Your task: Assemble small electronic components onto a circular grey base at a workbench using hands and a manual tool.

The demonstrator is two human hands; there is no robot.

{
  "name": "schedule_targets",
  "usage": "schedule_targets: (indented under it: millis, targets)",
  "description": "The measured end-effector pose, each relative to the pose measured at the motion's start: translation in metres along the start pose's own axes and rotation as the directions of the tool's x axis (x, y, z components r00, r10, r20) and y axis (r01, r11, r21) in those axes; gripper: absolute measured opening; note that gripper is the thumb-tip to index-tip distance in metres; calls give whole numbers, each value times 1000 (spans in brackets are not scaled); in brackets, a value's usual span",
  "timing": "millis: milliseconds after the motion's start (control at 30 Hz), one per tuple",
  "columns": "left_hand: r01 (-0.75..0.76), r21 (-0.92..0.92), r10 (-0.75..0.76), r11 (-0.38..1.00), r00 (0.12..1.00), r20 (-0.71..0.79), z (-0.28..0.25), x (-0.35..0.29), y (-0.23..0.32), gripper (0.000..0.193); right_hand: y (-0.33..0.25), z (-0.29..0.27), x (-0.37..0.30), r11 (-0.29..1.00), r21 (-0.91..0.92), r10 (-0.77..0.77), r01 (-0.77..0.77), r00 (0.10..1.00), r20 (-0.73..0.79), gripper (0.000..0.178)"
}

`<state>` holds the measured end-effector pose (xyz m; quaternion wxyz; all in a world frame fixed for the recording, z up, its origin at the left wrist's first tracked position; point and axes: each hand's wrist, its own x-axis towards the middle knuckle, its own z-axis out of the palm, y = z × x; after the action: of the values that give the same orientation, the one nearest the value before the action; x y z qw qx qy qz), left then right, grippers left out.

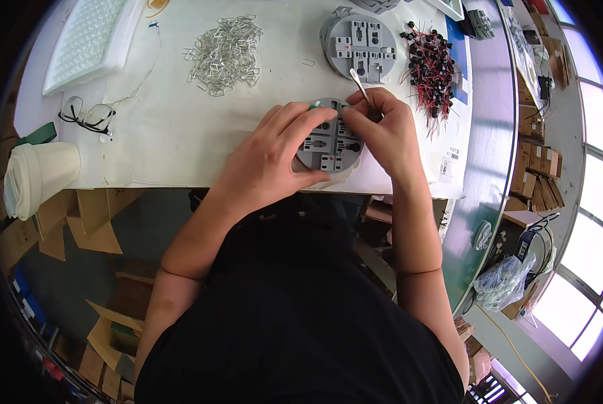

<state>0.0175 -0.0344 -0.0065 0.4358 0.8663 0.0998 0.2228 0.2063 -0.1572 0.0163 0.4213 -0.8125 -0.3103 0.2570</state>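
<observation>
A round grey plastic disc [332, 162] with slots and small fittings lies near the table's front edge. My left hand [272, 149] is closed around its left side, thumb at the near rim and fingers over the far part. A small green piece [316, 105] shows by those fingertips. My right hand [388, 131] is at the disc's right side, thumb and finger pressed to its upper face. It also holds a slim metal-tipped tool [359, 85], like a screwdriver, its tip pointing away from me. What the right fingertips touch is hidden.
Beyond the disc stands a stack of similar grey discs [362, 47]. Bent metal clips [226, 55] lie heaped at the back left, black parts with red wires [433, 74] at the right. Glasses [87, 120], a white tray [89, 40] and a white bin [42, 175] are farther left.
</observation>
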Motion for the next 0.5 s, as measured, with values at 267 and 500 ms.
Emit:
schedule_targets:
  millis: [267, 500]
  targets:
    - [77, -84, -72, 994, 996, 50, -1, -3, 0, 84, -9, -16, 3, 988, 73, 124, -134, 985, 123, 24]
    - [54, -100, -51, 994, 998, 38, 0, 0, -3, 84, 0, -8, 5, 988, 94, 109, -119, 988, 106, 27]
